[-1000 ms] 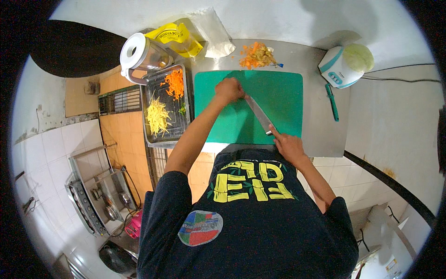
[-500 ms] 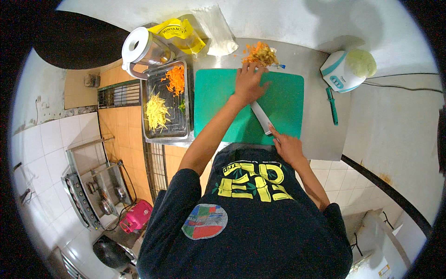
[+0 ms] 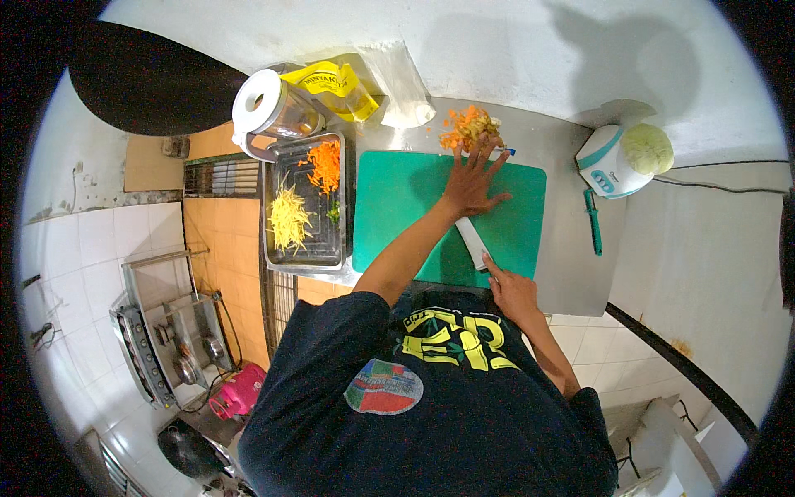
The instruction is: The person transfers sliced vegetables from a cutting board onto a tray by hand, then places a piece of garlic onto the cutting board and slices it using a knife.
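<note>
Left hand (image 3: 472,184) laid flat, fingers spread wide, on the far part of the green cutting board (image 3: 397,207), fingertips reaching toward the heap of orange vegetable scraps (image 3: 468,128) at the board's 12 o'clock, on the steel bench (image 3: 563,248). Right hand (image 3: 509,290) closed around the knife (image 3: 472,242) handle at the board's 6 o'clock edge; blade pointed toward the left wrist.

Risk as judged: with the blade so close beneath the left forearm, a nick is possible if either arm is drawn back carelessly; scraps may be pushed off the bench's far edge.

Steel tray (image 3: 308,248) of orange and yellow shreds at 9 o'clock; green peeler (image 3: 593,222) at 3 o'clock.

Knife tip partly hidden under the left wrist; grip on the handle hard to make out
</note>
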Available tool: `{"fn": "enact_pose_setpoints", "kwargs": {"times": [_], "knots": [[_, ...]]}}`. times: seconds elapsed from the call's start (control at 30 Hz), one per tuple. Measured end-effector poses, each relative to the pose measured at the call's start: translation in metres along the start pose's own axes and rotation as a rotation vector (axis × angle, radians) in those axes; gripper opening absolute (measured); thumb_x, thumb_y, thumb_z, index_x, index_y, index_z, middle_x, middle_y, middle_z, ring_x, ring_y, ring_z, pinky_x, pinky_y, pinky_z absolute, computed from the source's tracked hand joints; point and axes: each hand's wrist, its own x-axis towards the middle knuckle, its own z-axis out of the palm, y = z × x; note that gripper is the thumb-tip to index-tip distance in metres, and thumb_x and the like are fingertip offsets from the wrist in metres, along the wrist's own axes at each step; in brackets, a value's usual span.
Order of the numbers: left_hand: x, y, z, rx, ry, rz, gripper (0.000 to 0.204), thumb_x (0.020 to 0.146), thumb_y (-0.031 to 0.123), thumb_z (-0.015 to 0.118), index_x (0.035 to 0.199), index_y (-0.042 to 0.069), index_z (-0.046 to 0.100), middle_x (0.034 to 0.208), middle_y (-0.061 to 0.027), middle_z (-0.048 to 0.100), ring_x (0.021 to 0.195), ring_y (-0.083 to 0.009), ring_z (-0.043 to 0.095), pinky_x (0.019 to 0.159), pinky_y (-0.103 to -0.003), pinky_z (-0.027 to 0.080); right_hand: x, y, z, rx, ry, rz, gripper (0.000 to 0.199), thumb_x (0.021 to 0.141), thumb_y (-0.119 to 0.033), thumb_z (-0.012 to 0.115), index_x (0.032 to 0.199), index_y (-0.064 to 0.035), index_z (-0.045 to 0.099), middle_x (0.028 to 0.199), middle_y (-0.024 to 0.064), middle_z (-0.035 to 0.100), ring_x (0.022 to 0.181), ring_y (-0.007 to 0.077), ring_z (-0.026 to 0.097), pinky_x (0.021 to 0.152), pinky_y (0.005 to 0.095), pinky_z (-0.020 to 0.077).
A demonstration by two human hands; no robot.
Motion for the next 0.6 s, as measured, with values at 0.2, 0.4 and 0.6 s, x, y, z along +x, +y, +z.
{"fn": "enact_pose_setpoints", "kwargs": {"times": [0.2, 0.4, 0.6], "knots": [[0.022, 0.004, -0.037, -0.018, 0.199, -0.155, 0.093, 0.084, 0.073, 0.056, 0.155, 0.017, 0.035, 0.164, -0.0175, 0.020, 0.153, -0.0394, 0.011, 0.113, -0.070, 0.011, -0.006, -0.002, 0.008, 0.005, 0.074, 0.046, 0.061, 0.097, -0.024, 0.060, 0.153, -0.0340, 0.040, 0.087, 0.0133, 0.070, 0.072, 0.0355, 0.068, 0.062, 0.0491, 0.0542], [0.019, -0.005, -0.042, 0.029, 0.164, -0.146, 0.091, 0.088, 0.074, 0.048, 0.156, 0.015, 0.034, 0.165, -0.0176, 0.018, 0.152, -0.0429, 0.010, 0.114, -0.071, 0.010, -0.001, 0.001, 0.004, -0.002, 0.115, -0.031, 0.063, 0.094, -0.023, 0.062, 0.153, -0.0323, 0.041, 0.084, 0.0147, 0.068, 0.069, 0.0368, 0.068, 0.061, 0.0492, 0.0547], [-0.001, -0.011, -0.008, 0.027, -0.008, -0.061, 0.094, 0.088, 0.077, 0.045, 0.159, 0.017, 0.030, 0.165, -0.0170, 0.016, 0.154, -0.0420, 0.007, 0.115, -0.073, 0.006, -0.005, -0.005, -0.004, -0.064, 0.012, 0.032, 0.063, 0.096, -0.023, 0.061, 0.154, -0.0339, 0.040, 0.088, 0.0134, 0.069, 0.072, 0.0356, 0.068, 0.063, 0.0483, 0.0542]]}}
